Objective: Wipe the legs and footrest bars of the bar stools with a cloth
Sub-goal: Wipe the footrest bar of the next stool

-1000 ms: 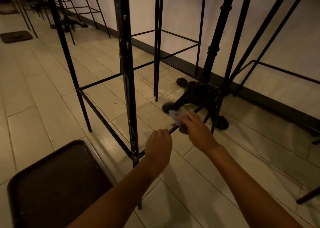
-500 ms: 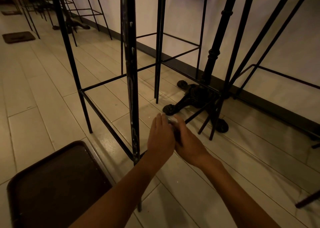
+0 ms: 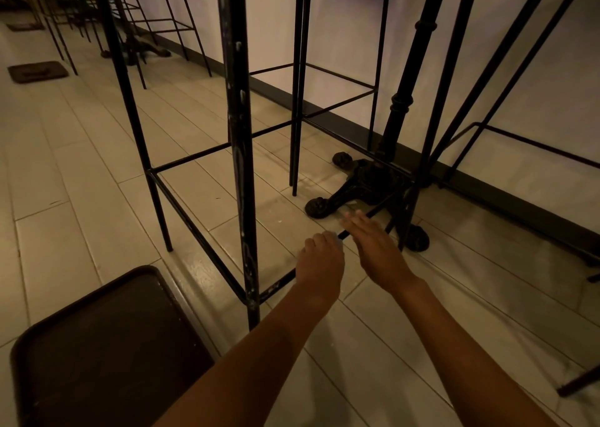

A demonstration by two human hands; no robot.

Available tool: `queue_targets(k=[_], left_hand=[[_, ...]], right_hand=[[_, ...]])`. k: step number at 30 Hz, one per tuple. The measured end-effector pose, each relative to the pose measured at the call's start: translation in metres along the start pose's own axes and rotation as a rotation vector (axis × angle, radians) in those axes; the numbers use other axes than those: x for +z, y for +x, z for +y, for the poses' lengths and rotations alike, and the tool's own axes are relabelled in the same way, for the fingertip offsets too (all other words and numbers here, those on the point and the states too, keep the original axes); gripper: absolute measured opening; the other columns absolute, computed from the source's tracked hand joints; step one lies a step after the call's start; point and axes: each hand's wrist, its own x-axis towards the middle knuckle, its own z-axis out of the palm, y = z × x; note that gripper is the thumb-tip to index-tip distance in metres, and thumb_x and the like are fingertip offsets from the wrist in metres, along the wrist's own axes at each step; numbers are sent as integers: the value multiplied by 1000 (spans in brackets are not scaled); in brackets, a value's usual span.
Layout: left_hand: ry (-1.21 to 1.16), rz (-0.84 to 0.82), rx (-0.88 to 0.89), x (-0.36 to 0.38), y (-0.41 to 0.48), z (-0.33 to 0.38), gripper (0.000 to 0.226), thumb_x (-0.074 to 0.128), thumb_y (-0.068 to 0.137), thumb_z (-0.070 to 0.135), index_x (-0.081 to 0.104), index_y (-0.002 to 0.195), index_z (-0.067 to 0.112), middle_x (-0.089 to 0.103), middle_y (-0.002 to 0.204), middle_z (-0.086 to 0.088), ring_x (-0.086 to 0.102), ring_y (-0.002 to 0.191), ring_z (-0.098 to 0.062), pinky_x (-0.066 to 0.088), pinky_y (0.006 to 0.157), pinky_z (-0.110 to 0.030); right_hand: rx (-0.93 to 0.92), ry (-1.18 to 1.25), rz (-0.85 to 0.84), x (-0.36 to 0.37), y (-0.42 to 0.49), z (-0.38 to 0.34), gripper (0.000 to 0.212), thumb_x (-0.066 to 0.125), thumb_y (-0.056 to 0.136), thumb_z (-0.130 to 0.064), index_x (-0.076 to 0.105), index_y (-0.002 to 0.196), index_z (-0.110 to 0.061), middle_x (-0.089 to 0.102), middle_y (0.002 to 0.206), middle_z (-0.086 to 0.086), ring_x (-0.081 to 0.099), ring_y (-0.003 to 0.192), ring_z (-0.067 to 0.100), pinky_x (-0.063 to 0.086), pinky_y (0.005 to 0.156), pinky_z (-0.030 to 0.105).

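A black metal bar stool stands before me, its scuffed near leg (image 3: 239,167) upright in the middle of the view. The low footrest bar (image 3: 280,284) runs from that leg up to the right. My left hand (image 3: 319,259) is closed around this bar, and a pale edge of the cloth (image 3: 333,234) shows at its fingers. Just to the right, my right hand (image 3: 373,248) hovers over the bar with blurred, spread fingers and nothing in it.
A dark brown seat (image 3: 107,345) fills the lower left corner. An ornate cast-iron table base (image 3: 363,184) sits on the tiled floor behind the bar. More thin-legged stools (image 3: 480,79) line the wall with its dark baseboard (image 3: 506,196). A floor mat (image 3: 37,71) lies far left.
The right hand wiped the bar with the cloth, then both hands met. Now the cloth is in the left hand and the right hand has opened and drawn apart.
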Motion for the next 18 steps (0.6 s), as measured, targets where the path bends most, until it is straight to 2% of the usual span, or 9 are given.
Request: queue_targets(k=[1, 3, 6, 11, 13, 15, 16, 18], left_hand=[[34, -8, 17, 2, 2, 0, 42, 45, 97, 16, 33, 131, -5, 49, 118, -19, 50, 104, -29, 43, 87, -35], [57, 0, 26, 2, 8, 2, 38, 40, 98, 13, 31, 131, -4, 47, 120, -19, 48, 107, -28, 41, 89, -35], [35, 23, 40, 1, 7, 0, 34, 33, 99, 11, 34, 131, -1, 48, 122, -17, 48, 108, -27, 42, 89, -33], [84, 39, 60, -1, -9, -11, 39, 40, 96, 8, 35, 134, 1, 50, 121, -15, 51, 107, -27, 44, 89, -33], [136, 79, 15, 0, -19, -18, 35, 59, 88, 14, 54, 121, 5, 61, 103, -10, 60, 91, -21, 50, 76, -28], [140, 131, 13, 5, -25, -22, 29, 80, 68, 22, 71, 93, 13, 66, 74, -1, 62, 62, -13, 49, 53, -21], [124, 143, 5, 9, -26, -22, 26, 83, 62, 24, 73, 85, 14, 65, 66, 1, 60, 55, -12, 47, 47, -20], [117, 184, -17, 8, -25, -18, 16, 80, 67, 25, 72, 77, 15, 63, 60, 2, 58, 51, -11, 45, 45, -19]], right_hand=[[-6, 0, 33, 3, -1, 0, 60, 39, 85, 18, 37, 138, -8, 32, 148, 9, 16, 142, 21, 11, 115, 31], [-6, 3, 72, 7, -4, -2, 57, 40, 82, 21, 41, 134, -2, 38, 144, 15, 20, 140, 26, 15, 115, 37], [3, -12, 89, 9, -4, -3, 56, 39, 79, 23, 46, 130, 1, 43, 139, 19, 25, 138, 31, 12, 112, 34], [-1, -70, 123, 12, -1, -4, 55, 40, 76, 24, 50, 126, 2, 49, 134, 19, 32, 135, 33, 15, 112, 35], [-3, -60, 135, 14, -1, -5, 51, 39, 77, 22, 52, 123, 4, 51, 131, 21, 35, 132, 35, 20, 111, 37], [8, -79, 143, 16, -1, -7, 48, 41, 78, 21, 52, 122, 4, 51, 130, 22, 37, 132, 36, 24, 111, 41], [22, -96, 143, 17, -1, -8, 48, 42, 78, 20, 52, 123, 4, 50, 131, 22, 36, 132, 36, 24, 111, 41], [53, -133, 145, 19, 0, -12, 51, 45, 79, 19, 49, 126, 2, 47, 136, 20, 32, 135, 34, 19, 112, 39]])
